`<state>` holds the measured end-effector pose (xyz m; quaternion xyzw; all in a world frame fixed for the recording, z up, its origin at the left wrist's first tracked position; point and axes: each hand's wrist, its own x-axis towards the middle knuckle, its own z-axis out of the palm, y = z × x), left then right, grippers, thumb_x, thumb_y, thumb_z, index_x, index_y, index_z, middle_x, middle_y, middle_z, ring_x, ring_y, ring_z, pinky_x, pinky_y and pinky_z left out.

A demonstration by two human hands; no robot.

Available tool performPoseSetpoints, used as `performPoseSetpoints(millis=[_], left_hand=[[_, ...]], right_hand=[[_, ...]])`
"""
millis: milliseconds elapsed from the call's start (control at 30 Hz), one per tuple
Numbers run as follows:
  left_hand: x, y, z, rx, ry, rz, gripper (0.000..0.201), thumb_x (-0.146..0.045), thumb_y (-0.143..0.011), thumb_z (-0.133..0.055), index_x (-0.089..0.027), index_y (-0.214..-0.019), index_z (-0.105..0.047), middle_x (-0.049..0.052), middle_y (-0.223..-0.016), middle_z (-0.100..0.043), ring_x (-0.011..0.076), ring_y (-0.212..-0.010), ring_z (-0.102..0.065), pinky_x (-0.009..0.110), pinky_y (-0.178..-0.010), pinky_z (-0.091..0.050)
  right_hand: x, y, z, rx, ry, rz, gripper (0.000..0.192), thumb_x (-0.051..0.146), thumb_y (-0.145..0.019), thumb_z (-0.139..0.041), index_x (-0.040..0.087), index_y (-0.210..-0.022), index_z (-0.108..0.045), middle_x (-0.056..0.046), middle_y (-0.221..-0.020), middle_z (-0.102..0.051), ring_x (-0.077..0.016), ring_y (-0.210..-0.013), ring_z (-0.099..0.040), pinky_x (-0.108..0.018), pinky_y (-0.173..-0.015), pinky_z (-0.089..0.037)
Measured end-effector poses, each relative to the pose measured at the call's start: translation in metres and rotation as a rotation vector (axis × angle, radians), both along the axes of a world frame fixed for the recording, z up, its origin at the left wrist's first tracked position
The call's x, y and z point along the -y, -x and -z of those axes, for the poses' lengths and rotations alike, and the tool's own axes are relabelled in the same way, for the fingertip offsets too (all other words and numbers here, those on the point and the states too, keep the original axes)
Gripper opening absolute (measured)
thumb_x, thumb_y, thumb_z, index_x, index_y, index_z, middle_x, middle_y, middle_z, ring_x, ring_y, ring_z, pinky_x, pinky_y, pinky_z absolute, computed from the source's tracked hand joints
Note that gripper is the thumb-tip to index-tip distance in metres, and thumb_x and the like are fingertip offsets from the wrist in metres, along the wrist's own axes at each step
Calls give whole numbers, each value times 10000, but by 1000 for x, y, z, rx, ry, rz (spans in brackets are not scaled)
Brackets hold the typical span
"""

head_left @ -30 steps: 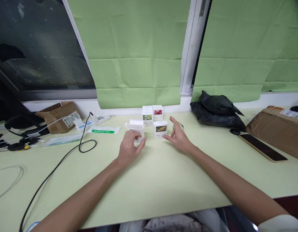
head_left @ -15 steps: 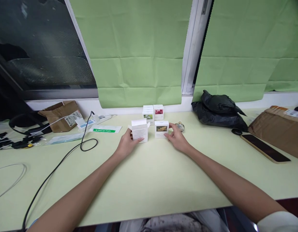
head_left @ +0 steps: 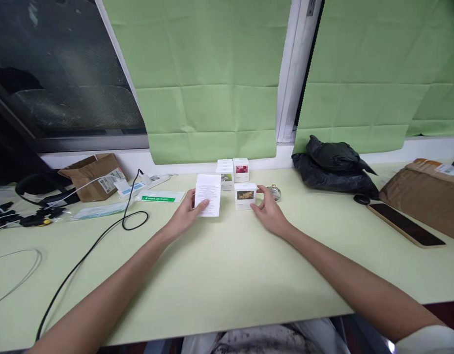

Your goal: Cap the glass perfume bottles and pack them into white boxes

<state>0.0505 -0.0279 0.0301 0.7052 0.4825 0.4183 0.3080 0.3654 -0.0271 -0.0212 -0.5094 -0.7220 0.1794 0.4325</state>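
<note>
My left hand (head_left: 188, 211) is closed around the left side of a small white box (head_left: 208, 196), thumb on its front. Lines of fine print cover the side facing me, and it is tilted. My right hand (head_left: 269, 211) grips the right edge of another white box (head_left: 245, 201) between thumb and fingers. That one stands upright on the table, a yellowish-brown picture on its front. Just behind them are more white boxes, one with a green picture (head_left: 226, 178) and one with a pink-red picture (head_left: 241, 169). A round metal object (head_left: 274, 192) lies beside my right fingers.
The pale green table (head_left: 219, 280) holds a black cable (head_left: 89, 250), an opened cardboard box (head_left: 96, 179) and a green-labelled packet (head_left: 160, 197) at left. Rightward are a black plastic bag (head_left: 333, 169), a phone (head_left: 406, 225) and a brown parcel (head_left: 428, 196). Green blinds (head_left: 212, 98) hang behind.
My left hand has moved slightly left and tilted its white box, so the printed side now appears taller and hides part of the boxes behind. My right hand keeps its hold, almost still.
</note>
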Motion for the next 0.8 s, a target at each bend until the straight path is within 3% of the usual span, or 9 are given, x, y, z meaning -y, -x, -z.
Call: performPoseSetpoints(millis=[133, 233, 300, 400, 567, 700, 800], left_hand=[[9, 3, -4, -154, -228, -33, 466, -471, -994, -616, -252, -1380, -475, 89, -1292, -661, 246, -1111, -661, 360, -882, -558], [19, 1, -10, -346, -503, -6, 351, -380, -1015, -617, -279, -1347, -560, 85, -1272, -662, 258, -1151, -628, 391, -955, -532], [26, -2, -13, -405, -607, 94, 324, -309, -1033, -595, -309, -1357, -573, 73, -1275, -665, 251, -1178, -619, 390, -984, -516], [32, -8, -14, -425, -620, 162, 357, -284, -1039, -596, -324, -1392, -559, 65, -1225, -669, 234, -1123, -633, 359, -943, -515], [36, -13, -10, -408, -530, 181, 356, -338, -1036, -610, -317, -1389, -567, 61, -1154, -672, 222, -1036, -636, 331, -880, -507], [33, -8, -10, -419, -504, 202, 362, -360, -1041, -594, -311, -1399, -571, 66, -1162, -681, 226, -1045, -641, 336, -896, -503], [24, 4, -13, -429, -410, 106, 407, -433, -1017, -617, -291, -1397, -579, 78, -1182, -688, 240, -1029, -655, 347, -884, -509]], right_hand=[[17, 4, -13, 47, -265, 30, 372, 291, -1040, -493, 253, -1409, -468, -116, -1320, -600, -207, -845, -674, -381, -741, -563], [34, 12, -29, 157, -586, -78, 333, 244, -1059, -501, 270, -1389, -538, -110, -1275, -664, -268, -1128, -657, -414, -888, -559], [43, 20, -38, 272, -687, -206, 415, 266, -1055, -553, 274, -1467, -505, -111, -1342, -676, -281, -1211, -632, -449, -982, -529], [50, 31, -45, 324, -675, -264, 440, 296, -1062, -574, 264, -1496, -509, -100, -1421, -664, -286, -1207, -607, -473, -1008, -509], [46, 36, -46, 264, -570, -258, 223, 229, -1074, -534, 293, -1228, -684, -60, -1156, -757, -280, -1103, -586, -475, -954, -500], [43, 30, -49, 163, -505, -278, 181, 232, -1090, -482, 263, -1135, -655, -70, -1087, -729, -264, -1071, -594, -450, -948, -498], [43, 23, -56, 7, -439, -194, 189, 267, -1104, -424, 252, -1180, -596, -94, -1185, -672, -265, -1125, -606, -436, -970, -496]])
